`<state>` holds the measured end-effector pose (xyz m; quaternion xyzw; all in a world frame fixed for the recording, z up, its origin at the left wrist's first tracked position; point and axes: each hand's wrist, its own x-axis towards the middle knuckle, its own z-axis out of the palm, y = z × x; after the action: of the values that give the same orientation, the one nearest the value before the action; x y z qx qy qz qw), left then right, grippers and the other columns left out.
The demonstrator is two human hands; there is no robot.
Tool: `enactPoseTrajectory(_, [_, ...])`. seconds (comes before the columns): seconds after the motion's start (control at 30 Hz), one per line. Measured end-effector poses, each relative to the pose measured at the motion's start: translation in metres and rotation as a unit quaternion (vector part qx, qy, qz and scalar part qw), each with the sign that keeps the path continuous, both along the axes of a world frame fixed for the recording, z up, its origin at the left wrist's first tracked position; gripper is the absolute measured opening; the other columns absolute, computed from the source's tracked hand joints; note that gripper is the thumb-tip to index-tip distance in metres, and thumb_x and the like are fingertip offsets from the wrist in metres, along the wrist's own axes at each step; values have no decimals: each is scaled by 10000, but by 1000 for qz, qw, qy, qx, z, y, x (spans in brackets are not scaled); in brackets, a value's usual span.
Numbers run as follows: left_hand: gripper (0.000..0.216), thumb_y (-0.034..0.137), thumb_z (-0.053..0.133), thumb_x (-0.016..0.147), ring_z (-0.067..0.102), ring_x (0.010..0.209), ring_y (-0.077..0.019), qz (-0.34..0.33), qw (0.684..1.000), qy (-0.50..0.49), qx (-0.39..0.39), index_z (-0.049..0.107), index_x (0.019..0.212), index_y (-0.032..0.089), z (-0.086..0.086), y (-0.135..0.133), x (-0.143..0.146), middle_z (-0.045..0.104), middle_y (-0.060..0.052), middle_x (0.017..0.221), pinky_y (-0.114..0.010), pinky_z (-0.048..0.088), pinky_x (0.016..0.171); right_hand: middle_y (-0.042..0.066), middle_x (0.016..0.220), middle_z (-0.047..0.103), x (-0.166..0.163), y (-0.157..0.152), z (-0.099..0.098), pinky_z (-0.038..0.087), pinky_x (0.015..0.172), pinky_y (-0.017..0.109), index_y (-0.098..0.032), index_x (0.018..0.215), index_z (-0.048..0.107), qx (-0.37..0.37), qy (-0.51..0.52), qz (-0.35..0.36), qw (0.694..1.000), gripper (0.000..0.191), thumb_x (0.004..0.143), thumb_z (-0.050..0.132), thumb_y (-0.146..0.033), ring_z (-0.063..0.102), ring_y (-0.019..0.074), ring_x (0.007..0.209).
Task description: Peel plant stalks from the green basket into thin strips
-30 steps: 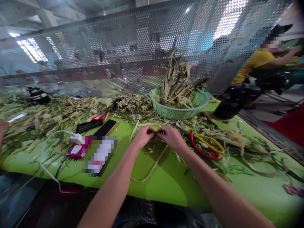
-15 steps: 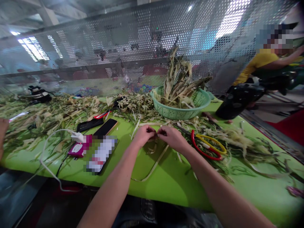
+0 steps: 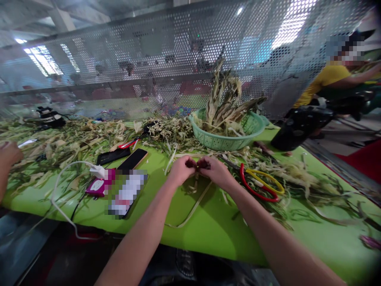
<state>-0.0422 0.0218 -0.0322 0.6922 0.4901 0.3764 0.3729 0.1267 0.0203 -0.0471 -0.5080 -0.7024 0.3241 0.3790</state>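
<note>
My left hand [image 3: 182, 170] and my right hand [image 3: 212, 170] meet over the green table, fingertips pinched together. Between them is a small piece of dried husk [image 3: 195, 185], its ends hanging below the fingers; the fingers hide most of it. A long pale husk strip [image 3: 195, 207] curves down from under my right hand onto the table. To the right of that hand lie scissors [image 3: 262, 184] with red and yellow handles, among husk scraps. Beyond my hands stands a green plastic basket [image 3: 222, 142] holding upright dried corn husks [image 3: 223, 97].
Two phones [image 3: 132, 159] [image 3: 127, 196], a pink power block [image 3: 100, 186] and a white cable lie left. Heaped husks [image 3: 74, 139] cover the table's back left. A black bottle [image 3: 297, 127] leans at right. Another person's hand [image 3: 8, 155] reaches in at left; a person in yellow [image 3: 330, 77] sits beyond.
My fingers have shifted slightly, and more of the husk piece hangs below them. The other person's hand at the left edge has come further into view.
</note>
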Motion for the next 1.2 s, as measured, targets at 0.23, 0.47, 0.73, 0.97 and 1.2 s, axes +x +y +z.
enactPoseTrajectory(0.23, [159,104,579,797,626,812,-153,32,985,106,131,640,905,204,1,-7,6,697,-25,894,-255,463,758,14,743,698,1,4,-6,507,652,283,-158,851,661,-64,122,-8,990,230,624,676,-197,634,170,690])
enactPoseTrajectory(0.47, [151,121,553,836,598,889,-173,60,967,177,172,637,933,202,-3,-9,12,658,-59,976,-277,456,819,5,734,705,-2,1,-1,535,669,284,-159,842,677,-124,194,-11,973,231,612,689,-179,642,145,673])
enactPoseTrajectory(0.73, [148,132,540,847,581,881,-188,83,958,216,169,638,940,192,-5,-12,13,638,-76,976,-285,435,813,13,728,705,-1,2,-2,522,654,278,-152,850,706,-98,171,-16,980,235,620,687,-194,636,153,661])
enactPoseTrajectory(0.97, [138,127,543,852,578,845,-177,61,967,179,169,631,934,194,-7,-8,11,632,-63,951,-276,439,782,22,733,719,3,5,-8,504,625,280,-175,855,720,-32,66,-40,997,221,648,679,-240,639,187,681])
enactPoseTrajectory(1.2, [151,94,540,845,578,868,-169,38,972,135,189,624,907,202,-6,-8,10,625,-42,948,-268,445,794,4,679,699,2,3,-5,486,608,279,-191,931,728,-9,69,-31,997,254,719,597,-244,617,179,629])
